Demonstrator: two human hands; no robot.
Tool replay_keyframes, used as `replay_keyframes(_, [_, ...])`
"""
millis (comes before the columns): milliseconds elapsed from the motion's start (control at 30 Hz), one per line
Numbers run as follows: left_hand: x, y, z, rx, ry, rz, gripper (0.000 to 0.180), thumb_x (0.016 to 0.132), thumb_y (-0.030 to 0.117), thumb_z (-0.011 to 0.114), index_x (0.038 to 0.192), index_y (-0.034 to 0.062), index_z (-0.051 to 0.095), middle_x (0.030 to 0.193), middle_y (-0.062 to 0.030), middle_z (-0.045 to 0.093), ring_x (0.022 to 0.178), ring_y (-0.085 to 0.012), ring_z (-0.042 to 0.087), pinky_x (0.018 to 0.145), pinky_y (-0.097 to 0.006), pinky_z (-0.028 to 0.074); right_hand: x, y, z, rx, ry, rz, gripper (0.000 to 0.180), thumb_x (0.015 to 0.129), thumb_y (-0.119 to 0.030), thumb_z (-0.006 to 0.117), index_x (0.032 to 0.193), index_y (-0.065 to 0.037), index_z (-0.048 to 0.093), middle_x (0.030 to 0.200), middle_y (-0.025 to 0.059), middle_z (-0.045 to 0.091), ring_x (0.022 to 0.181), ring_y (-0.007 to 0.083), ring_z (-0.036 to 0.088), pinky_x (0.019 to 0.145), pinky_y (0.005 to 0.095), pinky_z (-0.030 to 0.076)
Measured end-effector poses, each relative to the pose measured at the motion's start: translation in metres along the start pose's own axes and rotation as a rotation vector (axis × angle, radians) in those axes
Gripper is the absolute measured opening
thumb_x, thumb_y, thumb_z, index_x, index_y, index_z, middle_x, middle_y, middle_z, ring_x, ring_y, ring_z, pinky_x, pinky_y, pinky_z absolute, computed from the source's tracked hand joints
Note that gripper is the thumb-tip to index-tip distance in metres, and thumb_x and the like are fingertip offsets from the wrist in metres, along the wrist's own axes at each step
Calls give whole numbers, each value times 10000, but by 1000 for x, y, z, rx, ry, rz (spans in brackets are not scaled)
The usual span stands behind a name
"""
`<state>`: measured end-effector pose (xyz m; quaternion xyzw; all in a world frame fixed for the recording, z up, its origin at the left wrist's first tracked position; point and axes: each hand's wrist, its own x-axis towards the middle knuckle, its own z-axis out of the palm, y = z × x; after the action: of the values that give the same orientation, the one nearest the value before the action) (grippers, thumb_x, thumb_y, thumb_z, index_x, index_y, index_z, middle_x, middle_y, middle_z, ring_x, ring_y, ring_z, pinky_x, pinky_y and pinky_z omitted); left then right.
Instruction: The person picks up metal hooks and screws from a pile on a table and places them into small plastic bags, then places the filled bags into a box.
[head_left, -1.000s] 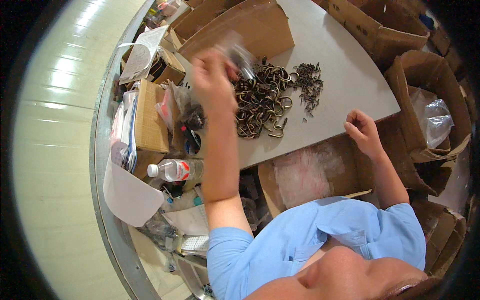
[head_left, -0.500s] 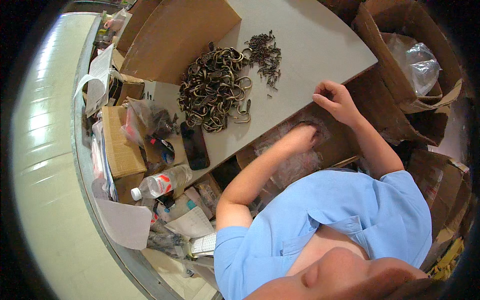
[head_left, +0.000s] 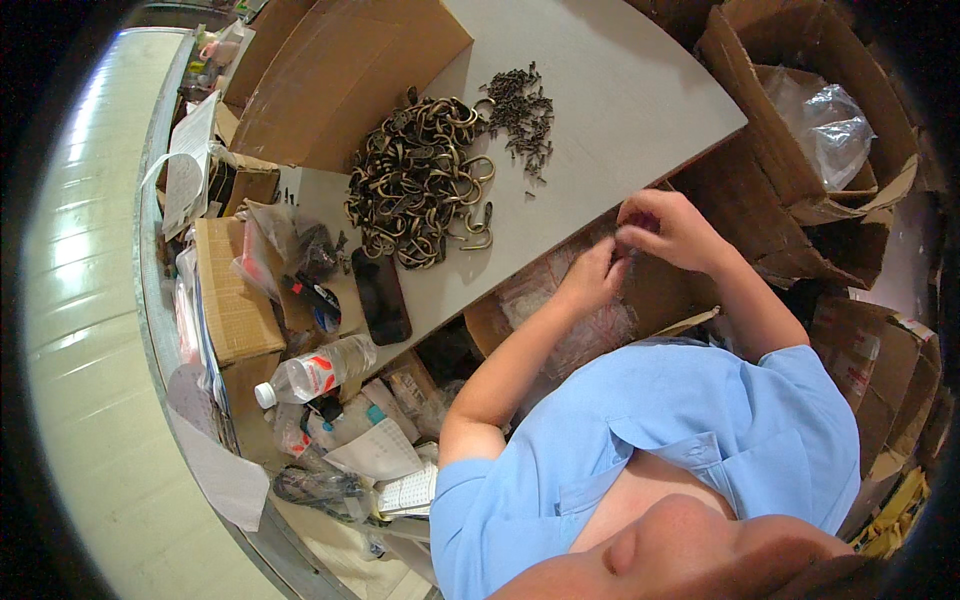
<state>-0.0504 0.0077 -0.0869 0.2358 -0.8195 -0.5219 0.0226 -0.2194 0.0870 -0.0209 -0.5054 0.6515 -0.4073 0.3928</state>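
Left hand (head_left: 595,277) and right hand (head_left: 675,232) meet at the fingertips, just off the near edge of the grey table (head_left: 620,95) and above an open cardboard box (head_left: 672,297). Right hand: fingers curled, thumb bent in toward them. Left hand: fingers drawn together, reaching up to the right thumb. Cannot tell whether either grip is clamped on anything; the space between the fingers is dark and partly hidden.

Clear plastic (head_left: 608,325) lies in the open box, below the left hand.

On the table, to the left of both hands and well apart from them: a heaped pile of bronze-coloured metal clasps (head_left: 412,180), several with curved hooks. Just beside it, on the far right side, a loose scatter of small dark metal pieces (head_left: 520,105); one piece lies alone, nearer the hands.

Black phone (head_left: 381,297) lies flat below the pile, near the table edge. Clear bottle (head_left: 320,370) with a white cap lies on its side near the phone. A tall cardboard panel (head_left: 335,85) stands behind the pile.
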Motion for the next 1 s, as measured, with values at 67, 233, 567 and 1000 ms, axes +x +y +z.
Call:
replay_keyframes(67, [-12,7,-10,-200,109,2,165,830,103,638,934,-9,575,762,-90,611,686,-190,575,665,-272,466,-7,7,3,37,-133,-42,347,748,-87,727,1029,2,542,938,69,596,866,139,561,780,275,478])
replay_keyframes(233, [-34,21,-18,-770,191,-63,227,844,160,681,972,11,569,861,-38,613,770,-69,546,691,-212,456,-11,13,24,315,-189,48,352,749,-21,689,1039,-23,489,933,57,560,864,132,566,763,267,475])
replay_keyframes(567, [-46,23,-32,-568,235,-124,161,845,112,644,940,-10,601,823,-12,609,733,-61,535,660,-199,431,-1,-25,14,78,-92,-50,177,770,11,625,921,-12,535,774,97,599,727,167,584,676,290,473])
replay_keyframes(1000, [-43,21,-33,-914,209,-131,153,899,107,591,979,-19,624,818,-29,645,754,-68,585,688,-211,483,-11,-38,36,-443,142,-482,220,686,-33,665,903,-53,642,960,114,587,870,304,588,770,378,491])
